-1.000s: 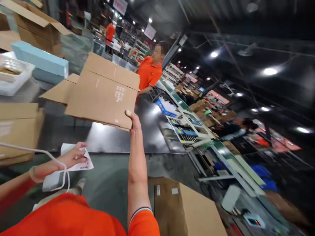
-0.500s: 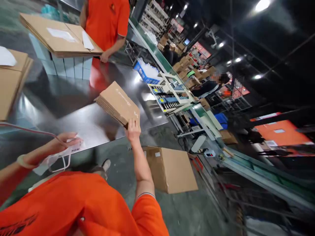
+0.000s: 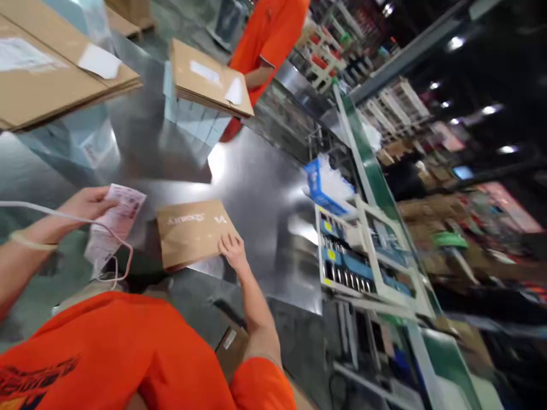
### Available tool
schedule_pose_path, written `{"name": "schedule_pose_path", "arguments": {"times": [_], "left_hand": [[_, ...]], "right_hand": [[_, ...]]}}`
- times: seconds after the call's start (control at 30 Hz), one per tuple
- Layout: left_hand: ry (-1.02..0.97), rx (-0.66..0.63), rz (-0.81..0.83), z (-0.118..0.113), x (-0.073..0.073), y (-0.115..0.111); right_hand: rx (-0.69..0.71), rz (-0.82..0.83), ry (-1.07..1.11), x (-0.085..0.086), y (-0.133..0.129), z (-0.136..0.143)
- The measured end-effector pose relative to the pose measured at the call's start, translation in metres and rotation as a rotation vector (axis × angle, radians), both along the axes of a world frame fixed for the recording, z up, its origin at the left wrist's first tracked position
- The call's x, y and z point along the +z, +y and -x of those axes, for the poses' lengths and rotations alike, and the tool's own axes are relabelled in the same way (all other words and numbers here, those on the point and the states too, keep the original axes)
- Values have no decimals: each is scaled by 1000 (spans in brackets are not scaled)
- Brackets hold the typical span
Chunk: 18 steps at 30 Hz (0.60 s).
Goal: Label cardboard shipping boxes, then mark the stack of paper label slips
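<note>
A stack of flat brown cardboard [image 3: 192, 232] with white print lies at the front edge of the shiny metal table [image 3: 265, 188]. My right hand [image 3: 232, 249] rests on the stack's right corner, its fingers spread over the top. To the left, my left hand [image 3: 92, 208] pinches a printed paper in a clear sleeve [image 3: 122, 213], held up beside the cardboard. A white-and-pink cable [image 3: 55, 212] runs across my left hand and loops below it.
Larger cardboard stacks [image 3: 51, 74] [image 3: 209, 80] stand at the back left. A person in orange [image 3: 273, 40] is behind the table. On the right are a blue box of white material [image 3: 327, 185], rollers [image 3: 348, 273] and a green conveyor [image 3: 376, 171].
The view has turned. The cardboard stack, held up in my right hand before, now lies on the table with my fingers spread on it. My left hand has raised the paper, which shows more plainly.
</note>
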<state>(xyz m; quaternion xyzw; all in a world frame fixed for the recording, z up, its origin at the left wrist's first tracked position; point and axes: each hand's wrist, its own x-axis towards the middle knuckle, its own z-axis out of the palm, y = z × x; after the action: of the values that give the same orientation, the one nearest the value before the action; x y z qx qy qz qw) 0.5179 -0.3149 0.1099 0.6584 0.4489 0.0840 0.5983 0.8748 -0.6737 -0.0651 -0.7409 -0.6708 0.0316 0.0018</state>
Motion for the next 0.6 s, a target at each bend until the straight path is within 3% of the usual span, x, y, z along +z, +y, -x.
{"name": "schedule_pose_path", "arguments": {"times": [0.13,0.27,0.37,0.47,0.53,0.6], "left_hand": [[-191,188,186,-6,-6,-29],[-344,203,243,3,-6,-46],[-445,130,263,11,-6,-49],[-563,-2,277,17,-5,-50],[-632,-82,289,20,-5,-52],[-651,-119,301,22,-3,-56]], "right_hand": [[14,51,-88,-18,-9,-48],[-37,127,-14,-14,-20,-39],[-343,24,219,7,-14,-1],[-689,-317,637,34,18,56],[-681,-399,815,49,48,105],[-539,-392,1127,59,75,157]]}}
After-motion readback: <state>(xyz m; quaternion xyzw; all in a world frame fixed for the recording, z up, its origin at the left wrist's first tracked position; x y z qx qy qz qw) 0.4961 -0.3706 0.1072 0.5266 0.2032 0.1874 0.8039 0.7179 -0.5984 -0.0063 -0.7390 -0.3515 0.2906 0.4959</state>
